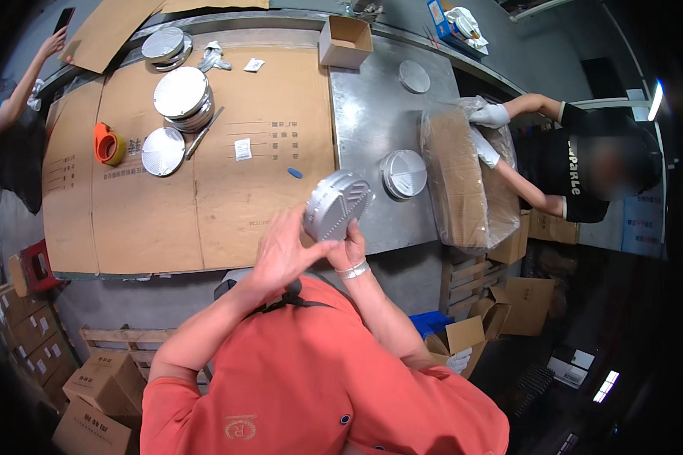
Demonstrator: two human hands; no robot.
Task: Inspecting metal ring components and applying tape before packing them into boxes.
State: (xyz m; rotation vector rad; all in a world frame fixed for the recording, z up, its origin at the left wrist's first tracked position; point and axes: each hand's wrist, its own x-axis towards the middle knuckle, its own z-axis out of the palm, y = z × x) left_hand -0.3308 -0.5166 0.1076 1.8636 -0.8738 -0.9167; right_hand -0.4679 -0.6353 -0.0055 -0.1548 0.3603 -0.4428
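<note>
A thick round silver metal disc [337,206] with a ridged, sectioned face is held up, tilted, in front of my chest over the table's near edge. My right hand [348,249] grips its lower right side, the thumb on the ridged face. My left hand [282,249] is against its lower left rim, thumb stretched toward my right hand; some of its fingers are hidden. Similar discs lie about: a tall stack [184,97], a lower stack [165,47], a single disc [163,152], and more on the metal surface [404,174], [414,76].
Cardboard [235,205] covers the left table; orange tape [109,144], a pen-like tool [204,133] and a blue piece [295,173] lie there. An open box [346,42] stands behind. At right, a gloved co-worker [584,167] handles a plastic-wrapped carton [459,178]. Another person's hand [53,44] holds a phone.
</note>
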